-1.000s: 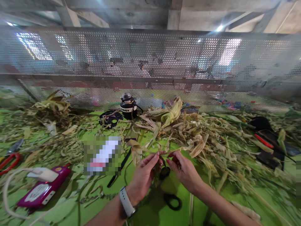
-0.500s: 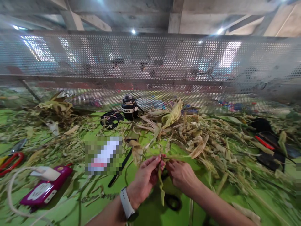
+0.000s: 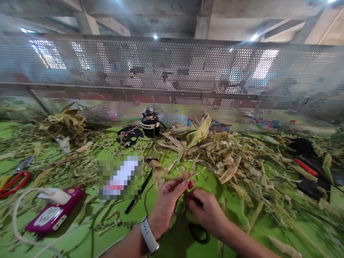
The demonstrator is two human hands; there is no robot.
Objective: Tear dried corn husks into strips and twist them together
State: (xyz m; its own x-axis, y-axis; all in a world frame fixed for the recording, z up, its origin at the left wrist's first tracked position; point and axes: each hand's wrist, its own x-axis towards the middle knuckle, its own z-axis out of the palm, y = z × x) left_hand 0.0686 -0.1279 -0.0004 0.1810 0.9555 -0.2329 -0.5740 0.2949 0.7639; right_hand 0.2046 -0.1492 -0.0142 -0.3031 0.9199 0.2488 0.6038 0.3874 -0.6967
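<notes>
My left hand (image 3: 167,204) is closed in a pinch, thumb and fingers on a strip of dry corn husk (image 3: 198,173) whose end sticks out to the upper right. Close against it on the right, my right hand (image 3: 206,210) has its fingers curled at the lower part of the husk. Its fingertips are partly hidden, but they appear to grip the strip just below the left fingers. Under the right hand, a black ring-shaped thing (image 3: 199,233) lies on the green table (image 3: 177,243). A tan piece of husk (image 3: 157,175) shows just beyond my left hand.
Heaped dry husks (image 3: 228,157) cover the back and right. Left are a purple power bank (image 3: 51,213) with a white plug and cable, and red-handled scissors (image 3: 18,182). A black bottle (image 3: 149,123) stands before a perforated metal screen (image 3: 172,64); people show dimly through it.
My right hand has dropped and turned inward below the left fingers. The husk strip that hung down between my hands no longer shows there. The view has shifted slightly.
</notes>
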